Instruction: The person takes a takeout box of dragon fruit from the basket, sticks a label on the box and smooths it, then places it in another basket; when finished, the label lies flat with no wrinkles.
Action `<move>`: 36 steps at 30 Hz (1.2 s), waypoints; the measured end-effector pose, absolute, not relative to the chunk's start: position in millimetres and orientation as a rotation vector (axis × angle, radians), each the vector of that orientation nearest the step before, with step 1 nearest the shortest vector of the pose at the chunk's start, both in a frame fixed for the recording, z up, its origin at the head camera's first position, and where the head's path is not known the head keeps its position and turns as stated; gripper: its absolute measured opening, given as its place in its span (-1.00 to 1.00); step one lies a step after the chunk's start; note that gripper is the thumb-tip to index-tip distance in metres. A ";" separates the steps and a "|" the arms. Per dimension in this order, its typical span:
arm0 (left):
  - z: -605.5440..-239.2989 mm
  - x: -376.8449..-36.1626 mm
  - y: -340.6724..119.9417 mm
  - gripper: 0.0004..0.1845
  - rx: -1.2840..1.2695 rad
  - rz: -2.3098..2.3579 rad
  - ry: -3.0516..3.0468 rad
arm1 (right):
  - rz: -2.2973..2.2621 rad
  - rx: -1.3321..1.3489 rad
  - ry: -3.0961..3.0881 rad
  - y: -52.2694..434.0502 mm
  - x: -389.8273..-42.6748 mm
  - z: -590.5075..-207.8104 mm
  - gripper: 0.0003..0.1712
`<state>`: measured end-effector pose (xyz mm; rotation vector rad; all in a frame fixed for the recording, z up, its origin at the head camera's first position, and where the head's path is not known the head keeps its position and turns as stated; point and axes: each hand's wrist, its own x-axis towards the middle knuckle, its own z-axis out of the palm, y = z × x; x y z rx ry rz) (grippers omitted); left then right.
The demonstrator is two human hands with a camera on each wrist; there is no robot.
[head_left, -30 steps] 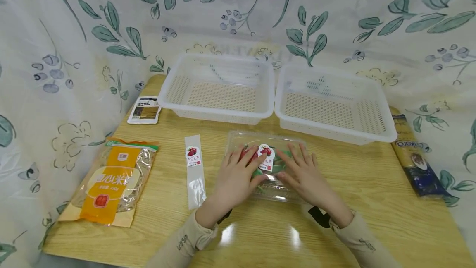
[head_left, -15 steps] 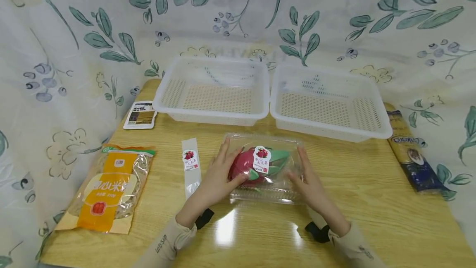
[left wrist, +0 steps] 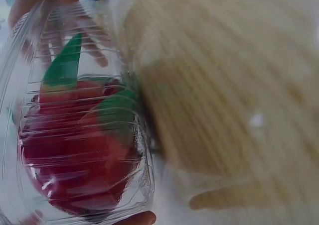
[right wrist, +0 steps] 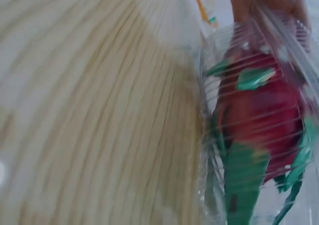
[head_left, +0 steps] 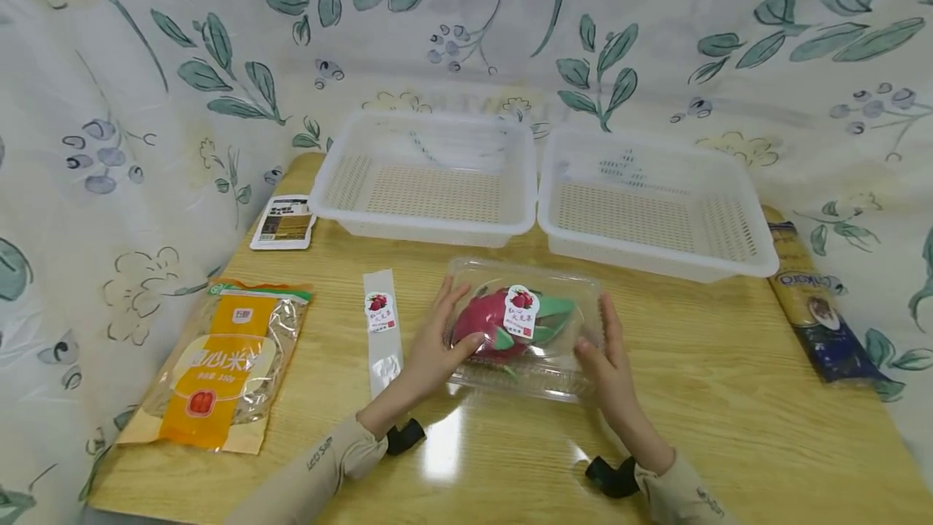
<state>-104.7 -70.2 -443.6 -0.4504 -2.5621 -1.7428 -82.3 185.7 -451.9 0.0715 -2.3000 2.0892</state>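
Your left hand (head_left: 430, 347) sits against the left end of the clear clamshell box (head_left: 526, 328), fingers fairly straight along its side wall, thumb curled onto the lid edge. Your right hand (head_left: 607, 355) mirrors it on the right end, fingers extended up the wall, thumb hooked at the front corner. So both hands squeeze the box between them rather than wrapping it; whether it is off the wood yet, you cannot tell.

The box sits mid-table (head_left: 729, 395), just in front of the two white perforated baskets (head_left: 426, 177) (head_left: 656, 209). Inside is a red dragon fruit (head_left: 484, 322) with green scales, under a sticker label (head_left: 521, 310).

Handling, as a guess: the thin ribbed plastic looks flimsy and slick, likely to flex or pop open if you press hard. The fruit probably makes it fairly heavy and free to roll inside. Hold at the two short ends, low near the base rim, and keep it level.

Further out: a narrow clear sleeve (head_left: 382, 335) just left of your left hand, an orange noodle bag (head_left: 219, 363) well to the left, a small dark packet (head_left: 284, 221) beyond it, and a spaghetti pack (head_left: 816, 306) on the right edge.
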 end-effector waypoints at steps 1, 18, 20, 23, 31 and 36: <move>-442.9 -104.5 -70.3 -0.23 -0.460 -1.732 -2.546 | 2.114 0.052 -2.284 184.7 -81.9 -451.0 -0.13; -379.8 -109.0 -79.4 -0.40 -0.499 -1.752 -2.344 | 2.435 0.133 -2.110 180.9 -104.7 -375.0 -0.21; -373.6 -114.8 -82.0 -0.41 -0.495 -1.798 -2.290 | 2.473 0.095 -2.081 178.5 -110.7 -364.6 -0.22; -365.0 -124.0 -85.9 -0.44 -0.496 -1.875 -2.198 | 2.528 0.045 -2.065 174.5 -119.4 -350.8 -0.22; -343.1 -149.9 -93.0 -0.51 -0.471 -2.026 -1.967 | 2.651 -0.068 -2.048 167.6 -150.1 -318.8 -0.23; -340.4 -160.7 -98.6 -0.45 -0.339 -2.036 -1.925 | 2.658 -0.111 -2.019 158.1 -174.8 -303.0 -0.21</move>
